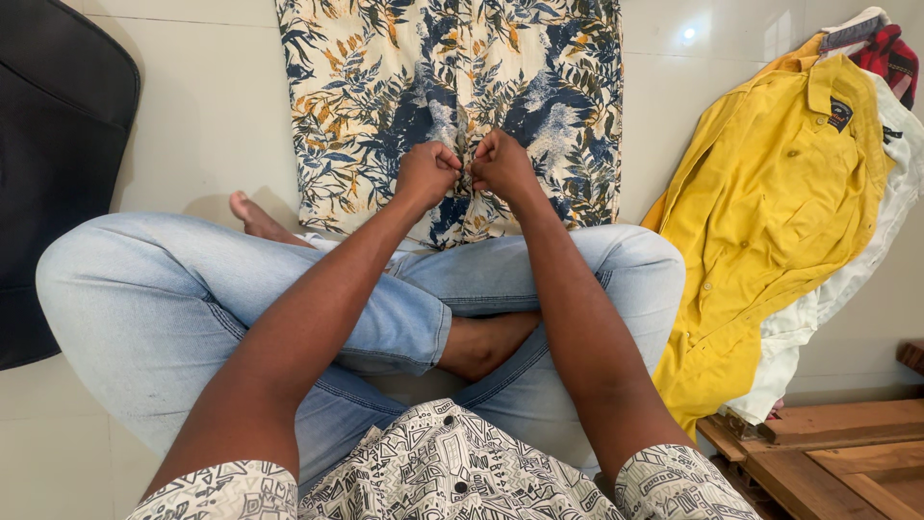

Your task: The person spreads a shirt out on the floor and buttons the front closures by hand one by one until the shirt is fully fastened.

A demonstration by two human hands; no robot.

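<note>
- The person is sitting cross-legged on the pale tiled floor (212, 116), wearing light blue jeans (173, 308), with both arms reaching forward over the knees.
- A leaf-print shirt (539, 106) in cream, navy and orange is lying flat on the floor just beyond the knees, its front seam running up the middle.
- The left hand (426, 174) is resting on that seam, its fingers curled in and pinching the cloth at the lower middle of the shirt.
- The right hand (500, 166) is sitting right beside it, knuckles almost touching, its fingers likewise closed and gripping the same strip of fabric.
- A yellow shirt (770, 221) is lying to the right, well apart from the hands, spread over a white garment (847, 279), with a red checked cloth (885, 48) peeking out at the top.
- A black bag (48, 125) is sitting at the left edge, and wooden boards (828, 462) are lying at the lower right.
</note>
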